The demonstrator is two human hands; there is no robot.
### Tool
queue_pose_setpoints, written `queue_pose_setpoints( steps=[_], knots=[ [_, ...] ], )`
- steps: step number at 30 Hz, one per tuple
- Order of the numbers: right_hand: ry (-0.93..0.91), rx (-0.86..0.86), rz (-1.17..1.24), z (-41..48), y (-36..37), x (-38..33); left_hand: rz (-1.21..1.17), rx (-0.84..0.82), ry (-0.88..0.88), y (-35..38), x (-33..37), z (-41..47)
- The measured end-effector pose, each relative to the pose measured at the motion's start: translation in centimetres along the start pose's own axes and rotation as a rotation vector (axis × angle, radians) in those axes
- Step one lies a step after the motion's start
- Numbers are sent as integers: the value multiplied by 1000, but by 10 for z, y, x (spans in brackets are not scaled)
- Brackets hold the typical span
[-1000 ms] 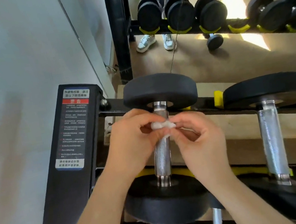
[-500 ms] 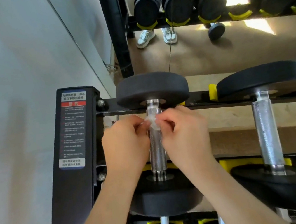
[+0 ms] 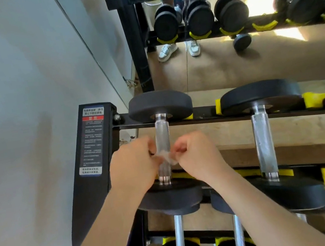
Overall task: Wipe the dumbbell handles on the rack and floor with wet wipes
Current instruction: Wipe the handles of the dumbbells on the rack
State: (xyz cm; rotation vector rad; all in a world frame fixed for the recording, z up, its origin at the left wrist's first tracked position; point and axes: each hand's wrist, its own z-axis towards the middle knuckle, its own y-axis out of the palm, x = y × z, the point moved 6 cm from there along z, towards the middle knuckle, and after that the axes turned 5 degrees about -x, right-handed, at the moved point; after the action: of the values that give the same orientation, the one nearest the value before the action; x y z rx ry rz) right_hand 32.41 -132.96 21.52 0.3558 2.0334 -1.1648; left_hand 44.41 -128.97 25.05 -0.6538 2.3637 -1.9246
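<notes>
Two tiers of the black rack (image 3: 92,187) hold black dumbbells in yellow cradles (image 3: 313,100). On the upper tier, the leftmost dumbbell (image 3: 160,107) lies just beside a bigger one (image 3: 259,96). The left hand (image 3: 134,167) and right hand (image 3: 198,155) flank its knurled metal handle (image 3: 162,132), fingers curled, each pinching one end of a small wet wipe (image 3: 168,158) stretched across the handle's lower part.

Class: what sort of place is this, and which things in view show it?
Probably a gym's weights area: rows of black dumbbells on a tiered rack with yellow cradles, backed by a wall mirror.
</notes>
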Motion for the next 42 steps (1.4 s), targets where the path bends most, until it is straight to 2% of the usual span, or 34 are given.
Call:
queue_pose_setpoints(
  steps=[2,5,7,8,10,12,13,15,18,19,21,23,25,26,28,29,31,33,37,40,42],
  knots=[
    [15,-96,-21,-2,6,3,10,-37,21,4,6,-1],
    [51,-326,-78,-14,21,5,151,-231,64,23,13,-7],
    [45,-354,-50,-21,14,6,137,-296,42,23,13,-12],
    [62,-339,48,-26,5,8,43,-289,29,17,14,-15],
    [138,-316,456,-44,-23,12,-365,-204,-28,-5,18,-28],
    [191,-239,905,-67,-52,13,-979,-132,-100,-26,31,-50],
    [176,-165,968,-78,-66,12,-1240,-124,-118,-32,41,-62],
    [131,-43,964,-101,-85,9,-1607,-135,-116,-36,64,-85],
    [130,31,1202,-131,-100,1,-1904,-106,-112,-39,87,-107],
    [133,43,1307,-139,-105,-1,-1938,-96,-118,-40,91,-113],
    [124,67,1451,-153,-114,-7,-1861,-77,-148,-44,93,-124],
    [86,92,1459,-164,-123,-16,-1735,-61,-168,-48,91,-129],
    [49,144,1334,-174,-131,-23,-1593,-18,-139,-56,86,-133],
    [25,170,1245,-178,-135,-27,-1447,37,-75,-66,83,-136],
    [-20,212,1092,-187,-141,-37,-1139,128,113,-87,86,-144],
    [-38,228,1040,-191,-143,-42,-1101,119,217,-95,93,-149],
    [-73,236,994,-200,-144,-54,-1199,-46,373,-102,112,-160],
    [-88,221,977,-207,-143,-62,-1302,-156,354,-100,121,-164],
    [-48,103,871,-217,-145,-60,-1597,-246,202,-86,116,-163],
    [-61,-54,736,-225,-150,-61,-1752,-243,232,-84,118,-163],
    [-71,-52,633,-224,-158,-58,-1797,-215,271,-86,125,-163]
  ],
)
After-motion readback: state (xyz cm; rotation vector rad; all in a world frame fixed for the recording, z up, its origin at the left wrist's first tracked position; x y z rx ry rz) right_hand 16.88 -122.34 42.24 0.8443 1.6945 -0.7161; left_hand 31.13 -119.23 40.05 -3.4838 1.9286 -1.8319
